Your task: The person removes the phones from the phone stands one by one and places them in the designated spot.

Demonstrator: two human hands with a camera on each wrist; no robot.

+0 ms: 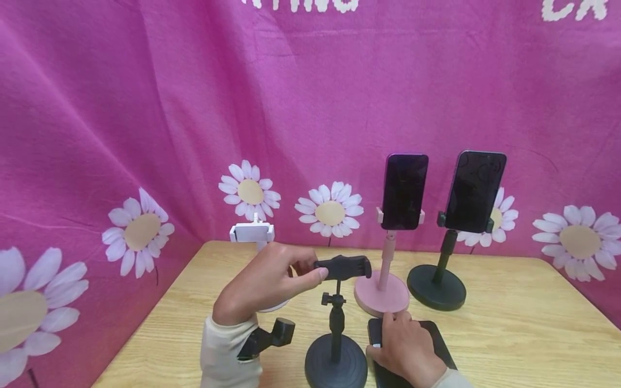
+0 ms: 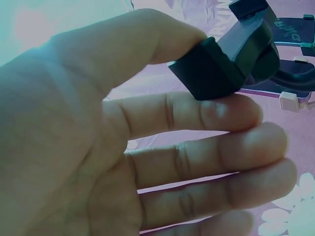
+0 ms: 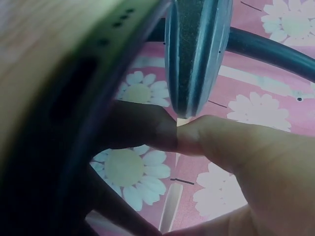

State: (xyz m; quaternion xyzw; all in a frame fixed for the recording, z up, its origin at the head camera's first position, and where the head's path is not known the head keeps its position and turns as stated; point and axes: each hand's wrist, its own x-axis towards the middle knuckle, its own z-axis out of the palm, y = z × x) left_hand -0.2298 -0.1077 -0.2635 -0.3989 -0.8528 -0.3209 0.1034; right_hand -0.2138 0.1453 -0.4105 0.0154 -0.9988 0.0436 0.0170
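Observation:
In the head view, my left hand [image 1: 274, 277] is at the left end of the clamp on a black phone stand [image 1: 336, 328]. Its thumb and index finger pinch that clamp end [image 2: 209, 69] in the left wrist view, the other fingers stretched out below. My right hand [image 1: 405, 345] rests over a black phone [image 1: 439, 339] lying on the table right of the stand. In the right wrist view, fingertips touch the phone's glossy dark screen [image 3: 123, 177], which mirrors them; the round stand base [image 3: 211, 49] shows behind. The hand hides much of the phone.
A pink stand holds a phone [image 1: 405, 191] upright at the back. A dark green stand to its right holds another phone [image 1: 475, 191]. A white stand [image 1: 252, 233] is partly behind my left hand. The wooden table [image 1: 179, 334] meets a pink flowered cloth [image 1: 315, 134].

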